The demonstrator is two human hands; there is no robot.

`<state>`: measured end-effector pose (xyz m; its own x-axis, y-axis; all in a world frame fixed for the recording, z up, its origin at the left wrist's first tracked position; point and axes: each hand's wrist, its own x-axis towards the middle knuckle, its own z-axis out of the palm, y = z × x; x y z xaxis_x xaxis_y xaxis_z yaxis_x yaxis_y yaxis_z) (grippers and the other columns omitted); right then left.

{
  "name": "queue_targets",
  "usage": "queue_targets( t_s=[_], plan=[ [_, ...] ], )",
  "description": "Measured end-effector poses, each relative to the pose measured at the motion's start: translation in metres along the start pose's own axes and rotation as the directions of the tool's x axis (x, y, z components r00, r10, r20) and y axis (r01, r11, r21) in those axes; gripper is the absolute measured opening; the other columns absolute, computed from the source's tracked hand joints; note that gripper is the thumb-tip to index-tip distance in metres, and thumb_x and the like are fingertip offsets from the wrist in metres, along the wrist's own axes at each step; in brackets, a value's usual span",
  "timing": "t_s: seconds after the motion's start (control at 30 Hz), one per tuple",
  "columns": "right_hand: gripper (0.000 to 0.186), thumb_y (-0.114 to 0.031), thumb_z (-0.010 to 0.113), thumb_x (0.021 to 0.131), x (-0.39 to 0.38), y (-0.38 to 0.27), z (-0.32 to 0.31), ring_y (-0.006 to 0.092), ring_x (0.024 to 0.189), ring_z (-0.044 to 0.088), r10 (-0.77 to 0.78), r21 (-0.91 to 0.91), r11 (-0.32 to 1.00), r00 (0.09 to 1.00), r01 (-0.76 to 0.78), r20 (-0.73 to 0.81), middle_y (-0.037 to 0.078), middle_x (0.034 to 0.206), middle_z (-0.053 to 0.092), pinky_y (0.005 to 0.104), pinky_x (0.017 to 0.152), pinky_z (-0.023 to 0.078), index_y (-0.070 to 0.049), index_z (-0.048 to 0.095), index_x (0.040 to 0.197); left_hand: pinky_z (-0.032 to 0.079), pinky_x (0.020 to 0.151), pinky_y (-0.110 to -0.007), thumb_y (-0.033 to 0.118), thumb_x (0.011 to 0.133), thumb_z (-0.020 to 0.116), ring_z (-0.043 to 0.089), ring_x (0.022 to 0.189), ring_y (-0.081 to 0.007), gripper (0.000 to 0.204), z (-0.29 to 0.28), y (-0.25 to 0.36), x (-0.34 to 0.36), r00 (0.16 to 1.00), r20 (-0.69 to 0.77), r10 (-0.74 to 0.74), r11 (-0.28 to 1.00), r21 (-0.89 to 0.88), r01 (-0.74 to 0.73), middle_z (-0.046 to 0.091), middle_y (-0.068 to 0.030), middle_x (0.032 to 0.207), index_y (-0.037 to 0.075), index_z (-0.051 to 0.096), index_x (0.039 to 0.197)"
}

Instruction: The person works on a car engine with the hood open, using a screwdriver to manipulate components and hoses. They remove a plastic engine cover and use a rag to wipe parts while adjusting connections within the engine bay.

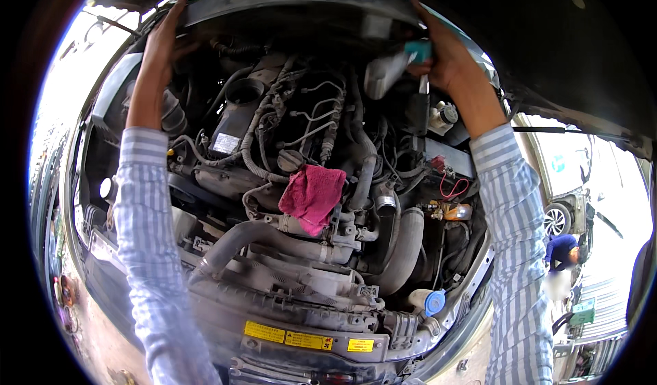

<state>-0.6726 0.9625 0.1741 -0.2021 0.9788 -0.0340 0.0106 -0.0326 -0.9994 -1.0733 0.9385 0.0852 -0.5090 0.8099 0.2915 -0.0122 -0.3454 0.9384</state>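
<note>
Two hands up, apart: my left hand (161, 46) gripping the raised hood (287, 5), right hand (441, 56) clamped on a grey bottle (384, 71); pink rag (313, 197) left on engine (274, 173).

In the middle of the frame we see a pink rag (313, 195) of soft, matt cloth with a slightly fuzzy surface. Below it the thick hoses (260, 238) look like dull, dusty rubber. The ribbed cover (274, 296) in the lower middle is rough black plastic, with glossy yellow stickers (287, 337) on it. At the lower right a blue cap (434, 302) is smooth plastic. The hood edge (287, 5) along the top is painted metal, quite dull. The sleeves (144, 207) are thin striped cloth, matt.
</note>
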Motion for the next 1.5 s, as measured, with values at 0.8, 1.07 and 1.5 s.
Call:
queue_targets(
  t_s=[0.8, 1.07, 1.5],
  plan=[
    [0.056, -0.059, 0.071, 0.087, -0.048, 0.080, -0.045, 0.0226, 0.059, 0.064, -0.475, -0.852, 0.296, 0.840, 0.432, 0.262, 0.009, 0.064, 0.063, 0.0337, 0.059, 0.049, -0.003, 0.069, 0.091, 0.043, 0.104, -0.047, 0.030, 0.081, 0.077, 0.056, 0.120, -0.0384, 0.057, 0.083, 0.023, -0.055, 0.463, 0.489, 0.739, -0.060, 0.733, -0.678, 0.061, -0.0143, 0.131, 0.012, 0.060, 0.133],
    [0.056, -0.053, 0.069, 0.090, -0.010, 0.085, -0.024, 0.0387, 0.074, 0.072, -0.627, -0.969, -0.041, 0.749, 0.242, 0.213, 0.017, 0.069, 0.069, 0.0475, 0.065, 0.057, -0.001, 0.059, 0.106, 0.047, 0.090, -0.048, 0.027, 0.076, 0.075, 0.062, 0.100, -0.0356, 0.032, 0.090, 0.044, -0.053, 0.353, 0.498, 0.792, -0.076, 0.655, -0.752, 0.070, -0.0117, 0.102, 0.009, 0.071, 0.101],
    [0.032, -0.031, 0.065, 0.089, 0.093, 0.039, -0.048, 0.0380, 0.095, 0.071, -0.825, -0.975, -0.185, 0.519, 0.124, 0.222, 0.027, 0.100, 0.071, 0.0510, 0.077, 0.056, -0.001, 0.069, 0.100, 0.048, 0.089, -0.051, 0.024, 0.074, 0.078, 0.062, 0.100, -0.0400, 0.036, 0.119, 0.050, -0.067, 0.555, 0.370, 0.745, 0.052, 0.798, -0.601, 0.069, -0.0184, 0.100, 0.005, 0.069, 0.104]
  ],
)
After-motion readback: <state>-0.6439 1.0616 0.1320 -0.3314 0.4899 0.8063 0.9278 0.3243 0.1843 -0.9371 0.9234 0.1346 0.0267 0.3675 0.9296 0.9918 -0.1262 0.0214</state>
